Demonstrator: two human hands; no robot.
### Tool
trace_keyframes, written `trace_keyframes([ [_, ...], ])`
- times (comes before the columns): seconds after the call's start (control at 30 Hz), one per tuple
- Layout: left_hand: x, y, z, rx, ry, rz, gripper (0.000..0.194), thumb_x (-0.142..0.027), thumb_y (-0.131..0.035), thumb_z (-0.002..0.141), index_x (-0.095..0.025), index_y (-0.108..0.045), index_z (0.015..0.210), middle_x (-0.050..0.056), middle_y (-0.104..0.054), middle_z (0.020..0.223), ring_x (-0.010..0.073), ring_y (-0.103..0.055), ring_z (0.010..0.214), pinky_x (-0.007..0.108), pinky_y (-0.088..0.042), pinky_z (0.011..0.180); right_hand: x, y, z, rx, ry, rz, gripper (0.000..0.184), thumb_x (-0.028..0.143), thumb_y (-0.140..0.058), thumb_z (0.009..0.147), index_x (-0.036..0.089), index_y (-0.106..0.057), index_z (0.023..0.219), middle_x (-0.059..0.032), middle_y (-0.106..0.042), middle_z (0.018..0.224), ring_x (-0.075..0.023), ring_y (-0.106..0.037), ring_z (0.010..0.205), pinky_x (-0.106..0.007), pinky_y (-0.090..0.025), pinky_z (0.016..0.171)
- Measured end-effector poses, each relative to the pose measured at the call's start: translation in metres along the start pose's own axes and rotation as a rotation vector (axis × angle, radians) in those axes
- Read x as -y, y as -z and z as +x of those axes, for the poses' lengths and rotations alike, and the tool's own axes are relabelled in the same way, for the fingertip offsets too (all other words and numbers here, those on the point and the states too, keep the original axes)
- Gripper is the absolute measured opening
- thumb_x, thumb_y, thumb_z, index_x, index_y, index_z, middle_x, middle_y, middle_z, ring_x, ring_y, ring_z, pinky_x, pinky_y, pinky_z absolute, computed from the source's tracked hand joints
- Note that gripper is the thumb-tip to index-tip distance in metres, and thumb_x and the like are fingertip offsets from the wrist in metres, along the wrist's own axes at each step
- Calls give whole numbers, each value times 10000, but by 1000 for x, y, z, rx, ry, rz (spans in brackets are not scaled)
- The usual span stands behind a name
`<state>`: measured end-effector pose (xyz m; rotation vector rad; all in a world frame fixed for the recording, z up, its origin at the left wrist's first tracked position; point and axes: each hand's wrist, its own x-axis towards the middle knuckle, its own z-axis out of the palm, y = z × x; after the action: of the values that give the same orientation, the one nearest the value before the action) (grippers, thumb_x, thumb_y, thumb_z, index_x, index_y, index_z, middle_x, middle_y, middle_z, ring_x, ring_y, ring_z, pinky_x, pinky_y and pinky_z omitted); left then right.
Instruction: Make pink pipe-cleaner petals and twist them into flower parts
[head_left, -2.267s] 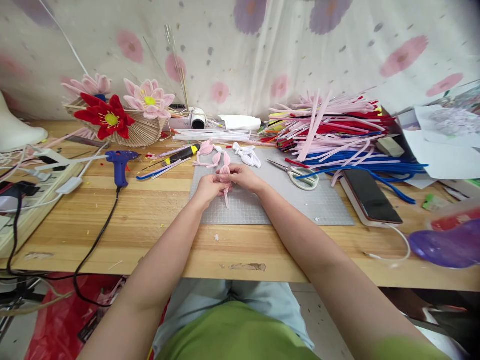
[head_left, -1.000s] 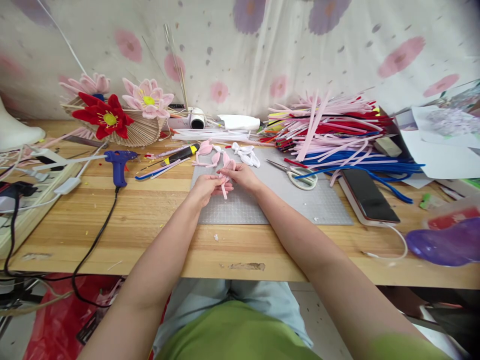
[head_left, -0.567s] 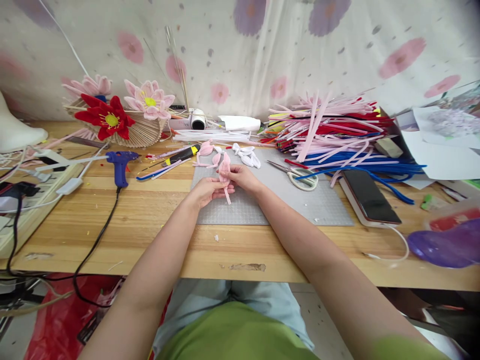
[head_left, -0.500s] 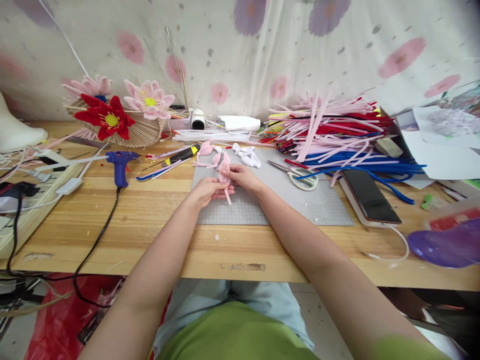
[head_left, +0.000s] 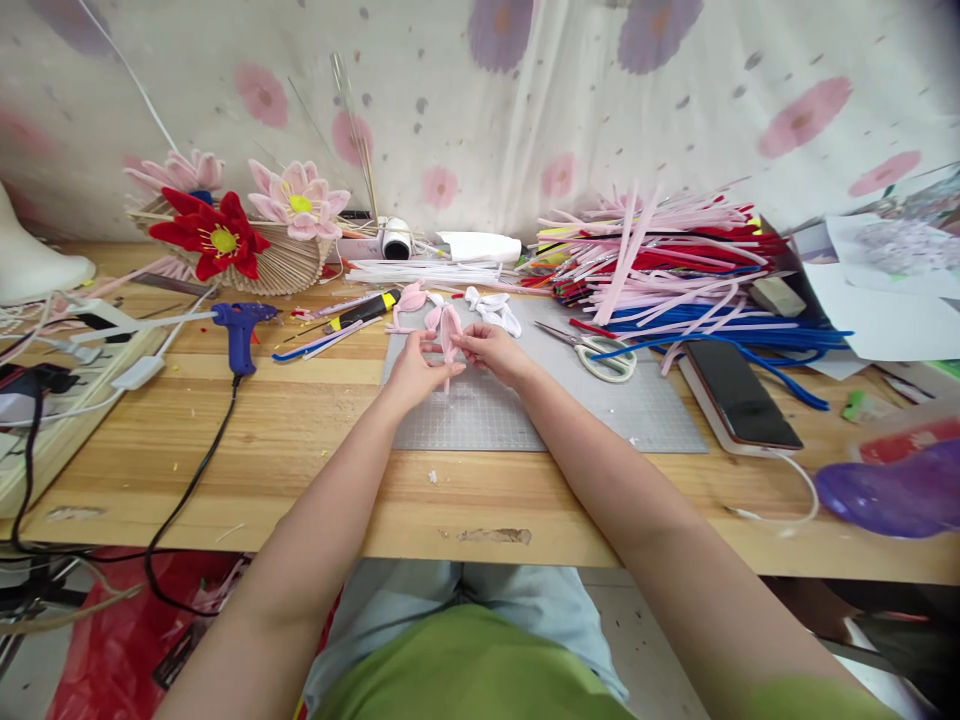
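A pink pipe-cleaner petal [head_left: 450,328], pointed at the top with a short stem hanging below, is held up over the grey cutting mat [head_left: 480,425]. My left hand [head_left: 416,375] grips it from the left, thumb low near the stem and fingers along the side. From the right, the fingertips of my right hand [head_left: 495,352] pinch its edge. Just behind lie more pink petals [head_left: 412,297] and a bundle of white petals [head_left: 495,312]. Scissors [head_left: 600,358] with pale handles rest on the mat, right of my right hand.
A blue glue gun [head_left: 241,335] stands at left, near a yellow-black utility knife [head_left: 366,310]. Finished fuzzy flowers [head_left: 222,240] sit behind. Piled pipe cleaners [head_left: 660,255] fill the back right, with a phone [head_left: 739,395] in front. A cable hangs over the front edge.
The petal has turned more upright and its loop faces me more. My left hand has moved up slightly, its fingers more spread; my right hand has shifted slightly right.
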<state>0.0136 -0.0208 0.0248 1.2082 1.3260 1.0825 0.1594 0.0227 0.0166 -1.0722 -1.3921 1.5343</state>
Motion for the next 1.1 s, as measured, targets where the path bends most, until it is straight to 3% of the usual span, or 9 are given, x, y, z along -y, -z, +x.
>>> trace_keyframes([
  [0.1, 8, -4, 1, -63, -146, 155, 370, -178, -744, 602, -179, -540, 910, 27, -610, 951, 59, -586, 568, 184, -488, 539, 1, -4, 0, -52, -18, -9, 417, 483, -720, 601, 170, -445, 590, 61, -427, 423, -37, -355, 371, -176, -224, 345],
  [0.23, 7, -7, 2, 3, -38, 15, 84, -145, -607, 734, -141, -545, 790, 18, -585, 820, 89, -606, 587, 214, -512, 526, 3, -6, -2, -54, -8, -24, 410, 488, -709, 615, 163, -459, 596, 62, -434, 434, -28, -350, 362, -174, -230, 347],
  [0.4, 0, -9, 0, 53, 97, -195, 83, -95, -600, 740, -119, -533, 783, 7, -583, 733, 99, -609, 610, 266, -543, 574, 4, -6, -3, -91, -7, -55, 339, 401, -683, 668, 154, -471, 573, 61, -446, 425, -25, -367, 363, -163, -247, 352],
  [0.7, 2, -9, 2, 56, 162, -251, 88, -39, -574, 751, -109, -558, 801, 21, -618, 746, 90, -624, 607, 253, -542, 611, 14, -13, -6, -143, -61, -73, 114, 134, -580, 711, 133, -533, 608, 17, -573, 515, -52, -502, 420, -157, -352, 370],
  [0.87, -1, -10, 1, 50, 189, -272, 61, -51, -576, 755, -103, -571, 786, 33, -628, 753, 99, -628, 631, 259, -542, 619, 12, -15, -6, -149, -31, -54, 90, 138, -565, 733, 141, -522, 654, -5, -619, 568, -78, -564, 487, -154, -361, 374],
  [1.1, -4, -7, 0, 38, 197, -238, 99, -84, -658, 696, -105, -573, 741, 39, -629, 700, 112, -621, 638, 306, -543, 670, 6, -15, -5, -114, 20, -138, 93, 173, -576, 745, 140, -533, 669, 27, -570, 523, -50, -480, 414, -161, -326, 368],
])
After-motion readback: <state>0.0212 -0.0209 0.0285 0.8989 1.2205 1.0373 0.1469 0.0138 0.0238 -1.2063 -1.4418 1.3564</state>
